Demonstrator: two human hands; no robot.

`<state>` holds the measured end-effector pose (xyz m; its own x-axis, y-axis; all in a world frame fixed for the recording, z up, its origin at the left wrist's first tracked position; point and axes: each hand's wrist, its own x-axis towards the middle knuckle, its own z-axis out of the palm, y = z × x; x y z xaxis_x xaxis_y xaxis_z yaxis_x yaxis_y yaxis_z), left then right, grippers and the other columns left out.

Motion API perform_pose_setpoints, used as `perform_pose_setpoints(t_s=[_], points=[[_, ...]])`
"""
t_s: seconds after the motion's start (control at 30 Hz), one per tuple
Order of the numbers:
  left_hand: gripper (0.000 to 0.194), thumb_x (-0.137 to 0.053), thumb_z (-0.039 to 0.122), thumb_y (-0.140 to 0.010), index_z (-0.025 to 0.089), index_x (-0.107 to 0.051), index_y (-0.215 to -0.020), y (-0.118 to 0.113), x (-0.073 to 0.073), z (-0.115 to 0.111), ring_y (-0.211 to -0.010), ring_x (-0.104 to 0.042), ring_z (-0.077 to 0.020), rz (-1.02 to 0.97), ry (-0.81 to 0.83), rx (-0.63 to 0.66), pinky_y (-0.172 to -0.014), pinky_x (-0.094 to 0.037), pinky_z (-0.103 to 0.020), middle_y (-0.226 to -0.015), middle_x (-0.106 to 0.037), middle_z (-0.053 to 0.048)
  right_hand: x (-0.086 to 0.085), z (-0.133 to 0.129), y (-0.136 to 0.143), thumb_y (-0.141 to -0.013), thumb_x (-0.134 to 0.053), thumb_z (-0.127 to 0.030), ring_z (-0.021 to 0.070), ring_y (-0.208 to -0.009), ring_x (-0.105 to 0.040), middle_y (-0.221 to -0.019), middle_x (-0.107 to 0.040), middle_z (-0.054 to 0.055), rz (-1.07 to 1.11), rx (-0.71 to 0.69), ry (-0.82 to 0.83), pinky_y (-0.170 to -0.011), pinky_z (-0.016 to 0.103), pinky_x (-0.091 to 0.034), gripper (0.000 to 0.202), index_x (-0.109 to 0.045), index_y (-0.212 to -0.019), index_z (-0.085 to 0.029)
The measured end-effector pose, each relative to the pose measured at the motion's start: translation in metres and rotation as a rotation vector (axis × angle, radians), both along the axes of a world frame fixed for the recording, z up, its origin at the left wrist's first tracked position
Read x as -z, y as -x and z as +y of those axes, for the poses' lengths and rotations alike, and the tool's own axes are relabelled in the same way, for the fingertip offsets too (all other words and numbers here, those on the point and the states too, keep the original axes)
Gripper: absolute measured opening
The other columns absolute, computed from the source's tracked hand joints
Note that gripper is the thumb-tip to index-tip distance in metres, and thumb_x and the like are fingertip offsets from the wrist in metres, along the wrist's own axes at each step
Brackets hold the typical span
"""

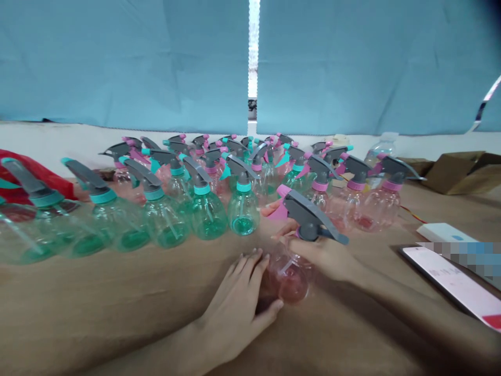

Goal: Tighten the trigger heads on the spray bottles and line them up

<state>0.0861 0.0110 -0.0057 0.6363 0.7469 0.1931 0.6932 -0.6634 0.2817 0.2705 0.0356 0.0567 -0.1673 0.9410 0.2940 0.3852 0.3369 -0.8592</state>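
On brown wood-look table point(117, 297), front ctr.: 1 round clear-pink plastic spray btl. point(293, 286) w/ grey-and-pink trigger head point(309, 211), long axis approx. upright, btwn. hands, R hand point(303, 246) curled round neck, L hand point(243, 300) spread at body's L side, contact unclear.

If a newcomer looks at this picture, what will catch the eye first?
Probably the crowd of spray bottles, green and pink, spread across the table. In front of them, the right hand holds a pink bottle near its top, with the left hand beside it. Above, a broad blue sheet is split by a bright vertical strip.
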Motion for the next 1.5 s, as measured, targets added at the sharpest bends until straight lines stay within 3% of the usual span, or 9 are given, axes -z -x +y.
perform_pose_setpoints(t_s=[0.17, 0.33, 0.63, 0.87, 1.27, 1.5], points=[[0.054, -0.052, 0.036, -0.088, 0.019, -0.032, -0.135, 0.014, 0.002, 0.001, -0.125, -0.038, -0.0299, -0.017, -0.025, -0.003, -0.1, -0.033, -0.049, -0.138, -0.041, -0.012, 0.001, 0.002, 0.008, -0.068, -0.05, -0.017, 0.0179, -0.064, -0.057, -0.065, -0.057, -0.004, 0.005, -0.009, -0.063, -0.055, 0.028, -0.044, 0.03, -0.051, -0.096, -0.028], [0.053, -0.051, 0.036, -0.088, 0.017, -0.034, -0.134, 0.015, 0.004, 0.001, -0.125, -0.038, -0.0299, 0.015, -0.05, -0.002, -0.1, -0.033, -0.049, -0.136, -0.043, -0.013, -0.001, 0.001, 0.009, -0.07, -0.053, -0.018, 0.0171, -0.062, -0.057, -0.068, -0.059, -0.004, 0.029, -0.031, -0.039, -0.057, 0.029, -0.045, 0.044, -0.048, -0.112, -0.028], [0.055, -0.052, 0.037, -0.088, 0.011, -0.036, -0.133, 0.013, 0.004, 0.0, -0.125, -0.037, -0.031, 0.06, -0.054, 0.0, -0.101, -0.033, -0.05, -0.135, -0.043, -0.016, 0.004, 0.001, 0.006, -0.07, -0.056, -0.021, 0.0151, -0.061, -0.055, -0.067, -0.059, -0.004, 0.035, -0.008, -0.027, -0.058, 0.027, -0.046, 0.028, -0.053, -0.097, -0.024], [0.053, -0.052, 0.036, -0.087, 0.012, -0.037, -0.132, 0.012, 0.002, 0.001, -0.124, -0.038, -0.0303, 0.049, -0.052, 0.009, -0.1, -0.033, -0.049, -0.135, -0.044, -0.015, -0.001, 0.001, 0.007, -0.07, -0.053, -0.02, 0.0147, -0.06, -0.055, -0.068, -0.06, -0.003, -0.011, -0.012, -0.059, -0.056, 0.028, -0.045, 0.006, -0.054, -0.073, -0.023], [0.054, -0.052, 0.036, -0.087, 0.012, -0.035, -0.133, 0.012, 0.003, 0.001, -0.125, -0.038, -0.0302, 0.039, -0.072, 0.009, -0.099, -0.034, -0.049, -0.135, -0.045, -0.014, -0.001, 0.001, 0.007, -0.068, -0.052, -0.018, 0.0171, -0.061, -0.057, -0.065, -0.06, -0.003, 0.025, -0.048, -0.025, -0.055, 0.028, -0.047, 0.034, -0.056, -0.101, -0.022], [0.054, -0.053, 0.036, -0.087, 0.013, -0.036, -0.133, 0.013, 0.006, 0.002, -0.125, -0.038, -0.0295, 0.026, -0.082, 0.009, -0.1, -0.033, -0.049, -0.135, -0.044, -0.014, 0.001, 0.001, 0.003, -0.068, -0.05, -0.017, 0.015, -0.067, -0.058, -0.074, -0.061, -0.002, 0.031, -0.114, -0.027, -0.062, 0.028, -0.049, 0.016, -0.059, -0.08, -0.024]])
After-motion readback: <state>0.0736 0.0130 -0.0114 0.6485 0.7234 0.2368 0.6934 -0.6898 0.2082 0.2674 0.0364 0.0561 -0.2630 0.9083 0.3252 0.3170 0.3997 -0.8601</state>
